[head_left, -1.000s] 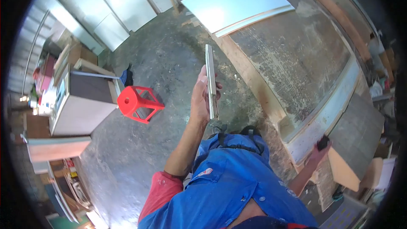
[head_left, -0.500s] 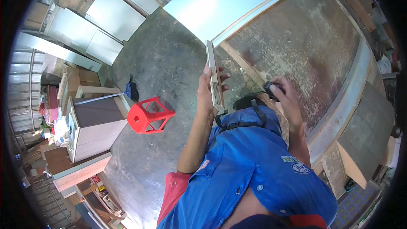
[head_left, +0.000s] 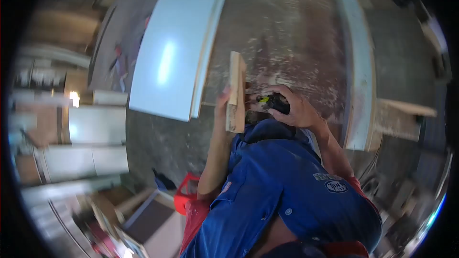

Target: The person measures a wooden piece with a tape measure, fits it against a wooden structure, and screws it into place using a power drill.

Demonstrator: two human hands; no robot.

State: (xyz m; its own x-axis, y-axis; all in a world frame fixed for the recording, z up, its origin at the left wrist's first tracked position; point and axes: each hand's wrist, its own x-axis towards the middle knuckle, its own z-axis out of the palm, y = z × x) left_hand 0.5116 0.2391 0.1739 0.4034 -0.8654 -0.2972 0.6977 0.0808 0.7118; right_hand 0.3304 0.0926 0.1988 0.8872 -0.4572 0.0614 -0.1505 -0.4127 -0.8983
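Note:
My left hand [head_left: 223,106] is wrapped round a short stack of narrow wooden strips [head_left: 235,93], held upright in front of my body. Its thumb shows on the near side, and the other fingers are mostly hidden behind the wood. Just to the right, my right hand [head_left: 296,110] grips a small black tool [head_left: 278,103] with a yellow-green part at its tip. That tip points toward the wood, with a narrow gap between them. What kind of tool it is, I cannot make out.
White panels [head_left: 174,52] lie on the worn work surface [head_left: 287,33] ahead. A long pale board [head_left: 359,62] runs along the right. At lower left are a red stool [head_left: 184,193] and a cabinet [head_left: 153,220]. More white panels [head_left: 95,124] stand at the left.
The view has swung to the right toward the work surface. My right hand has come from the far right with the black tool, close to the wood in my left hand.

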